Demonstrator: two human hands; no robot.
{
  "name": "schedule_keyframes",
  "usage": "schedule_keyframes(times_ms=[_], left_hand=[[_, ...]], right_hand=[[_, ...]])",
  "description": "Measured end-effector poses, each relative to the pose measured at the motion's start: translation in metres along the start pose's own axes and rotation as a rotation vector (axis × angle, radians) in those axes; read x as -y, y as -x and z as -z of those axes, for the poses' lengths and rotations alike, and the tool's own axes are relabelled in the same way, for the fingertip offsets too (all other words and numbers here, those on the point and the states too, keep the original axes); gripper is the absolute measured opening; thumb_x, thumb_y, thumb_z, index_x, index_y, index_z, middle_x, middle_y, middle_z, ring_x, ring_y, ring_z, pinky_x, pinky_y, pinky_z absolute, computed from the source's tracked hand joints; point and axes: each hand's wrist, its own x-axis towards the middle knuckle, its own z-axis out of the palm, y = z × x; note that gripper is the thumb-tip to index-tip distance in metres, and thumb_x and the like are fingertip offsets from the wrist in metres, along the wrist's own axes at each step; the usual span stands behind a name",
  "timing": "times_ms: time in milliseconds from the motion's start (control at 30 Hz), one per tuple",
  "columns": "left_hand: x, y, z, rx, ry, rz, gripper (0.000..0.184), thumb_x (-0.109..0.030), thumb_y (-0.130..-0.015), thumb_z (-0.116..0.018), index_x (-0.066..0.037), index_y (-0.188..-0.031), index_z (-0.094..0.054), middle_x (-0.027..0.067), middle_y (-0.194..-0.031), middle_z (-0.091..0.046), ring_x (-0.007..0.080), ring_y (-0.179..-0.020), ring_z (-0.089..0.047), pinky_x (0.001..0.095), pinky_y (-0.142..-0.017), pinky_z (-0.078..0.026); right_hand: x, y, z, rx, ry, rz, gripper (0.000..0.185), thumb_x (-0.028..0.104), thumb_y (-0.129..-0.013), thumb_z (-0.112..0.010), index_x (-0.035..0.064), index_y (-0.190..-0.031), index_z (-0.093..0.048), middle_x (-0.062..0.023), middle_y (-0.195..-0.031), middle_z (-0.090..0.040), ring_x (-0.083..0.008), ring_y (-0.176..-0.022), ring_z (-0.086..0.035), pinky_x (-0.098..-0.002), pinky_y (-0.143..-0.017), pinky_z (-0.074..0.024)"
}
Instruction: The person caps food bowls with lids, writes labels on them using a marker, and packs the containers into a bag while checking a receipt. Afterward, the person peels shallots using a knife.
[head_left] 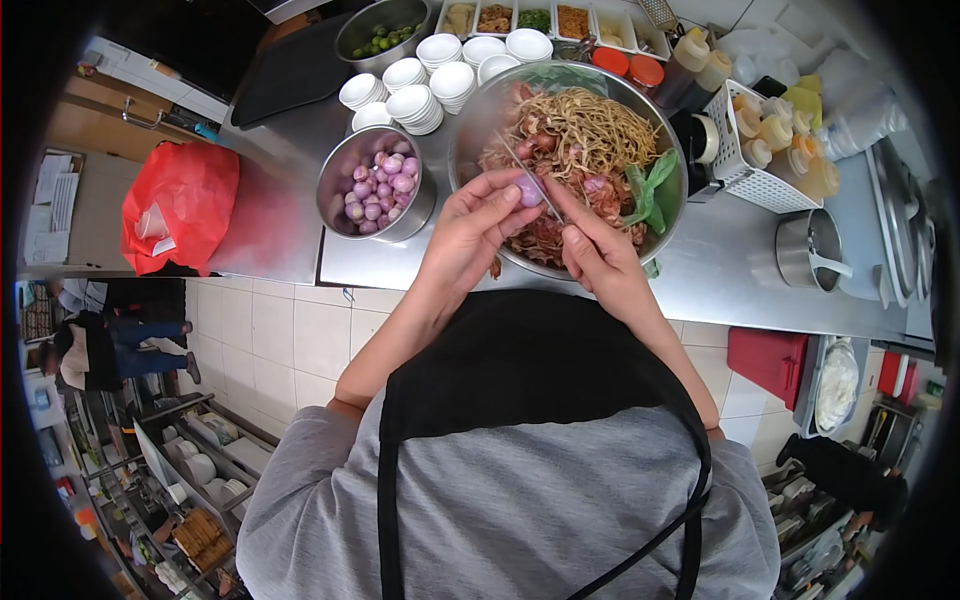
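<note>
Onion (529, 192), upper centre: left hand (478, 212) grips it, right hand (598, 240) a knife (519, 160); peeling apparently underway, steady turning needed next.

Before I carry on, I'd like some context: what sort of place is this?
Probably a commercial kitchen, such as a restaurant's: a long steel counter, stacks of small white bowls and a white basket of squeeze bottles suggest it.

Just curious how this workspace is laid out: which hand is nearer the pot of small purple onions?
Left. The left hand holds an onion just right of the pot; the right hand, with a knife, is farther right.
</note>
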Motion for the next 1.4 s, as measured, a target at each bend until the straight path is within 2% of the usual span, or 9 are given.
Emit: schedule_keyframes(times_ms=[267, 367, 433, 733, 833, 967, 1033, 1267, 1400], left_hand=[[-0.003, 0.001, -0.002, 0.015, 0.004, 0.010, 0.025, -0.010, -0.085, -0.050, 0.005, -0.105, -0.049, 0.0106, -0.099, -0.056, 0.0168, -0.093, -0.056, 0.0299, -0.087, -0.046], [-0.002, 0.000, 0.000, 0.013, 0.065, 0.017, 0.025, -0.011, -0.085, -0.052, 0.005, -0.104, -0.050, 0.0124, -0.099, -0.056, 0.0213, -0.094, -0.056, 0.0280, -0.085, -0.047], [-0.001, 0.000, -0.001, 0.013, 0.102, 0.055, 0.027, -0.014, -0.086, -0.051, 0.003, -0.107, -0.047, 0.0107, -0.101, -0.056, 0.0165, -0.093, -0.056, 0.0276, -0.087, -0.045], [-0.007, 0.005, -0.004, 0.063, 0.129, 0.107, 0.028, -0.016, -0.086, -0.051, 0.002, -0.107, -0.047, 0.0101, -0.103, -0.056, 0.0155, -0.093, -0.057, 0.0240, -0.082, -0.047], [-0.006, 0.003, -0.001, 0.067, 0.112, 0.079, 0.027, -0.014, -0.086, -0.051, 0.003, -0.107, -0.048, 0.0109, -0.103, -0.056, 0.0168, -0.094, -0.057, 0.0259, -0.084, -0.047], [-0.004, 0.002, -0.003, 0.035, 0.069, 0.039, 0.027, -0.012, -0.085, -0.051, 0.004, -0.107, -0.048, 0.0116, -0.102, -0.056, 0.0180, -0.096, -0.056, 0.0282, -0.087, -0.046], [-0.004, 0.002, -0.001, 0.035, 0.064, 0.034, 0.027, -0.010, -0.085, -0.050, 0.005, -0.107, -0.048, 0.0118, -0.102, -0.056, 0.0187, -0.097, -0.055, 0.0301, -0.089, -0.044], [-0.011, 0.005, 0.000, 0.079, 0.064, 0.075, 0.035, -0.012, -0.085, -0.050, 0.008, -0.114, -0.044, 0.0160, -0.109, -0.052, 0.0215, -0.099, -0.054, 0.0307, -0.092, -0.042], [-0.028, 0.001, 0.024, 0.054, 0.012, -0.031, 0.038, -0.011, -0.085, -0.050, 0.008, -0.117, -0.041, 0.0203, -0.114, -0.049, 0.0236, -0.101, -0.053, 0.0306, -0.092, -0.042]], right_hand=[[-0.001, 0.000, 0.010, 0.024, -0.134, -0.096, 0.040, 0.012, -0.089, -0.042, 0.0106, -0.129, -0.037, 0.0042, -0.066, -0.045, -0.0025, -0.053, -0.033, -0.0172, -0.047, -0.0309], [0.002, 0.001, 0.006, 0.022, -0.142, -0.047, 0.041, 0.011, -0.089, -0.042, 0.0106, -0.129, -0.037, 0.0038, -0.067, -0.047, -0.0022, -0.053, -0.033, -0.0170, -0.047, -0.0311], [0.004, 0.001, 0.000, 0.020, -0.072, -0.002, 0.040, 0.011, -0.089, -0.042, 0.0103, -0.129, -0.038, 0.0035, -0.067, -0.047, -0.0025, -0.053, -0.034, -0.0169, -0.047, -0.0316], [-0.002, 0.000, 0.012, -0.059, -0.094, -0.027, 0.039, 0.010, -0.089, -0.042, 0.0096, -0.127, -0.040, 0.0043, -0.065, -0.042, -0.0032, -0.055, -0.036, -0.0179, -0.049, -0.0329], [0.003, 0.001, 0.009, -0.034, 0.073, 0.051, 0.040, 0.018, -0.092, -0.038, 0.0107, -0.131, -0.034, 0.0033, -0.058, -0.040, -0.0024, -0.049, -0.033, -0.0151, -0.043, -0.0257], [0.004, 0.002, 0.003, 0.029, 0.048, 0.052, 0.040, 0.017, -0.092, -0.038, 0.0107, -0.131, -0.034, 0.0034, -0.059, -0.040, -0.0024, -0.048, -0.033, -0.0149, -0.043, -0.0256], [0.003, 0.001, 0.003, -0.001, 0.034, 0.056, 0.037, 0.011, -0.089, -0.043, 0.0077, -0.126, -0.042, 0.0039, -0.065, -0.041, -0.0039, -0.055, -0.036, -0.0178, -0.050, -0.0327], [0.002, -0.001, 0.015, -0.044, -0.040, 0.004, 0.036, 0.013, -0.090, -0.042, 0.0083, -0.126, -0.042, 0.0037, -0.063, -0.041, -0.0045, -0.054, -0.034, -0.0180, -0.049, -0.0323], [0.000, -0.001, 0.021, -0.084, -0.017, -0.029, 0.037, 0.015, -0.091, -0.040, 0.0100, -0.128, -0.039, 0.0040, -0.060, -0.038, -0.0043, -0.052, -0.034, -0.0176, -0.047, -0.0304]])
